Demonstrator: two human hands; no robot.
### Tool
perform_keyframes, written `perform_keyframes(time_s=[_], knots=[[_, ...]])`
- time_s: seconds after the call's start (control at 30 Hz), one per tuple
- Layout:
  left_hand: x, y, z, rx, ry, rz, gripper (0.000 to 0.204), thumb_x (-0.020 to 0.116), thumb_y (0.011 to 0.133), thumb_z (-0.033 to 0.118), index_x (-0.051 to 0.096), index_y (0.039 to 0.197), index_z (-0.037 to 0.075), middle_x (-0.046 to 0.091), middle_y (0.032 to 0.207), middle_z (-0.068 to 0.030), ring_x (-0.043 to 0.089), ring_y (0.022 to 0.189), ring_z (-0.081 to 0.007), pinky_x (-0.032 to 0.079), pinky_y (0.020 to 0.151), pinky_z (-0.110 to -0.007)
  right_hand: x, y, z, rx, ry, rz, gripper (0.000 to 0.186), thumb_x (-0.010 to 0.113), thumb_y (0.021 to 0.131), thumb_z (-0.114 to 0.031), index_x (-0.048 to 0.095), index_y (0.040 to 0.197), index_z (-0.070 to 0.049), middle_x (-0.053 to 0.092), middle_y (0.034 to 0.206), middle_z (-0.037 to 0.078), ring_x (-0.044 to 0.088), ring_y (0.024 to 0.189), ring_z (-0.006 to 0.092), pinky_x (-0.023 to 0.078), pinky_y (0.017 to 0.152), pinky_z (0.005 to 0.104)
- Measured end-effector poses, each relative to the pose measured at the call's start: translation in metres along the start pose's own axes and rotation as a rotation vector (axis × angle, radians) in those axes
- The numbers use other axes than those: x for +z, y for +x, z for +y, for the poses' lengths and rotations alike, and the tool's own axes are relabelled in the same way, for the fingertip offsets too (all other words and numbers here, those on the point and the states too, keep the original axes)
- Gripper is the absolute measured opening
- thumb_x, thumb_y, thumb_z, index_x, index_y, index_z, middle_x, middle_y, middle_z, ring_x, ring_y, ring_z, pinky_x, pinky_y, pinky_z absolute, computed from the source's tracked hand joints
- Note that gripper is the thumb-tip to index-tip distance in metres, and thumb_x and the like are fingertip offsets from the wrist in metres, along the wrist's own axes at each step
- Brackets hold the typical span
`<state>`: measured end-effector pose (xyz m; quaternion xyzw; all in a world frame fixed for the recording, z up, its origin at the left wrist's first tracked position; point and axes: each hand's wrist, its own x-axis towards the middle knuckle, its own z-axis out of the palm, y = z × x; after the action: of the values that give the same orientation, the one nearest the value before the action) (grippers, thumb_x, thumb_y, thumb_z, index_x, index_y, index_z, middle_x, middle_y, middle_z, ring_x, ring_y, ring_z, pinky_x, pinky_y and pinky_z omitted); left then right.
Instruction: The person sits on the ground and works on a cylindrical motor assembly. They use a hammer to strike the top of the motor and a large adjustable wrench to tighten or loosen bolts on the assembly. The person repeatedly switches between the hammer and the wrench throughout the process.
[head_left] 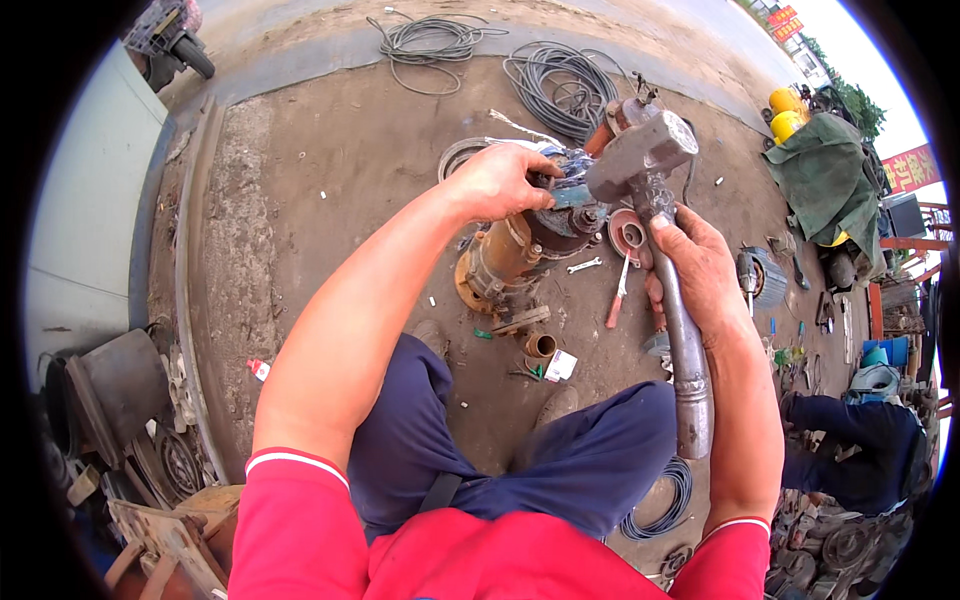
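My right hand (700, 260) is closed round the upper handle of a grey sledgehammer (645, 155). Its heavy steel head is raised, and the metal handle slants down past my wrist. My left hand (505, 182) is at the top of a rusty, orange-brown cylindrical machine (505, 262), which looks like a pump or motor standing upright. Those fingers are bent in a pinch beside a bluish metal part (572, 195); a small dark piece shows between them, mostly hidden. The hammer head is just right of that part, apart from my left hand.
Coiled cables (565, 90) lie beyond the machine. Around it are an open-end wrench (585, 265), a red-handled tool (617, 300), a round red part (627, 235) and a brass-coloured sleeve (540, 346). Another person (860, 445) in dark clothes is at the right, near scattered parts and tools.
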<state>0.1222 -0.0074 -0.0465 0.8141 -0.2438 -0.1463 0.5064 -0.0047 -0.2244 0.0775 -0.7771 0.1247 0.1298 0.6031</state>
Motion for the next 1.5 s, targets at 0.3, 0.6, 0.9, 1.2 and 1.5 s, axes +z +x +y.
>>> perform_keyframes(time_s=[0.3, 0.6, 0.9, 1.2, 1.5], knots=[[0.002, 0.002, 0.003, -0.036, -0.047, 0.000, 0.044, 0.077, 0.082, 0.009, 0.069, 0.124, 0.000, 0.074, 0.107, -0.0111, 0.067, 0.096, -0.0162, 0.053, 0.087, -0.032, -0.015, -0.001, 0.035, -0.038, 0.102, 0.075, 0.031, 0.056, 0.103, -0.027, 0.052, 0.123, -0.004, 0.059, 0.079, 0.005, 0.056, 0.052, 0.0123, 0.047, 0.045, 0.0276], [0.003, -0.002, 0.001, -0.010, -0.052, 0.020, 0.043, 0.077, 0.081, 0.008, 0.070, 0.123, 0.000, 0.074, 0.102, -0.0099, 0.066, 0.093, -0.0148, 0.054, 0.085, -0.032, 0.008, -0.020, 0.088, -0.092, 0.206, 0.129, 0.043, 0.056, 0.103, -0.017, 0.043, 0.140, -0.001, 0.058, 0.078, 0.005, 0.056, 0.053, 0.0114, 0.047, 0.047, 0.0265], [0.003, -0.004, 0.002, -0.037, 0.013, 0.019, 0.046, 0.078, 0.080, 0.007, 0.069, 0.125, 0.003, 0.073, 0.105, -0.0089, 0.067, 0.095, -0.0165, 0.054, 0.089, -0.033, 0.009, -0.034, 0.083, -0.225, -0.210, 0.131, 0.058, 0.061, 0.099, -0.018, 0.038, 0.148, 0.004, 0.067, 0.083, 0.011, 0.066, 0.064, 0.0175, 0.053, 0.061, 0.0347], [0.004, 0.001, -0.015, -0.045, -0.066, 0.009, 0.048, 0.079, 0.081, 0.010, 0.069, 0.128, 0.006, 0.074, 0.110, -0.0113, 0.069, 0.097, -0.0190, 0.054, 0.088, -0.035, 0.009, -0.033, 0.034, -0.243, -0.575, 0.033, 0.061, 0.061, 0.099, -0.026, 0.037, 0.149, -0.001, 0.071, 0.101, 0.025, 0.071, 0.094, 0.0371, 0.052, 0.087, 0.0450], [-0.002, -0.005, -0.005, -0.053, -0.071, -0.007, 0.047, 0.078, 0.079, 0.005, 0.068, 0.125, 0.002, 0.074, 0.112, -0.0116, 0.069, 0.103, -0.0208, 0.052, 0.093, -0.034, 0.011, -0.013, 0.003, -0.198, -0.533, -0.105, 0.054, 0.057, 0.101, -0.028, 0.044, 0.141, 0.004, 0.070, 0.098, 0.026, 0.071, 0.089, 0.0348, 0.052, 0.080, 0.0460]])
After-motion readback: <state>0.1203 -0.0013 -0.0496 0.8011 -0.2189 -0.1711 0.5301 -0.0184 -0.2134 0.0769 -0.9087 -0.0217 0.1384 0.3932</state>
